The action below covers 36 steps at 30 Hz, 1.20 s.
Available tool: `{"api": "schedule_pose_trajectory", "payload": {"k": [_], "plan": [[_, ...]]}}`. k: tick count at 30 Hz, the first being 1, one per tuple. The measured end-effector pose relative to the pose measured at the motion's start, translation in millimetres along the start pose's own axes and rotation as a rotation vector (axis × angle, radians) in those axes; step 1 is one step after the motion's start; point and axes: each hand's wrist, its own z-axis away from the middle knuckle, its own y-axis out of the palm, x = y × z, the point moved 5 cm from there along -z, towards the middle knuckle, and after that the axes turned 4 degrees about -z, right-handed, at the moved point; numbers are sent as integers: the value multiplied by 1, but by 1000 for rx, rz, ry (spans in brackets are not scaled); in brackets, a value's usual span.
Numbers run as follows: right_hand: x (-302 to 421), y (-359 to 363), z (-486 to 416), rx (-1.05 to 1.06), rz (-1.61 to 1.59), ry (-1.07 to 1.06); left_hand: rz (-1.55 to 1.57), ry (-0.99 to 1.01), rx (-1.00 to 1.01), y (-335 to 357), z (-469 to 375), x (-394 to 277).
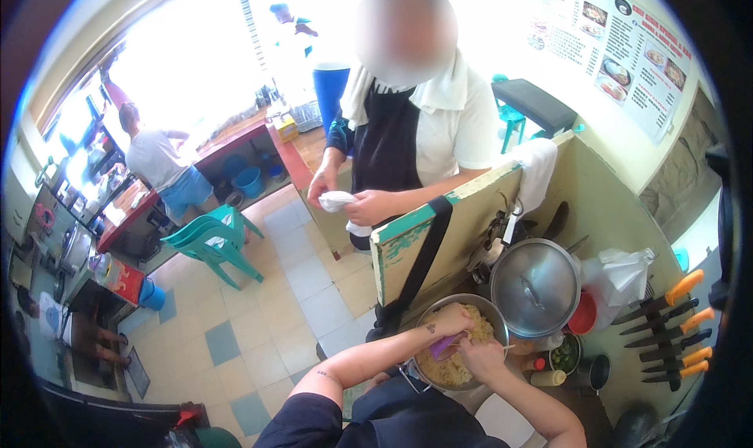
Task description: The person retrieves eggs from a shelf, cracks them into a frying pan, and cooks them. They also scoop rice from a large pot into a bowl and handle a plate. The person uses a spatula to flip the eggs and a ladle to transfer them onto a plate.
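A large metal pot (507,324) of yellowish rice (452,370) stands before me. My left hand (450,320) is over the far side of the rice, beside a purple object (445,346), perhaps a cup or scoop, and appears to grip it. My right hand (483,357) is at the pot's right side, close to the purple object, with a thin pale stick or handle (509,347) beside its fingers. What its fingertips hold cannot be made out. A large metal lid (535,287) rests just beyond the pot to the right.
A wooden partition (412,254) with a black strap borders the pot. Several knives (665,330) hang at right, near a red bowl (582,313) and a bowl of green pieces (565,354). A person (412,136) with a white cloth stands opposite. Green chairs (215,242) stand left.
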Motion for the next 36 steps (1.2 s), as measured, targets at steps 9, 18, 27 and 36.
{"api": "schedule_pose_trajectory", "payload": {"k": [9,18,27,36], "plan": [[4,-6,3,-67,83,-110,42,-29,18,7,-4,14],[-18,-9,9,-58,53,7,-60,45,-198,-7,3,11],[-56,-5,42,17,-533,693,36,103,-355,-23,20,1],[-27,19,49,202,-1684,1072,393,172,-468,-19,32,4]]}}
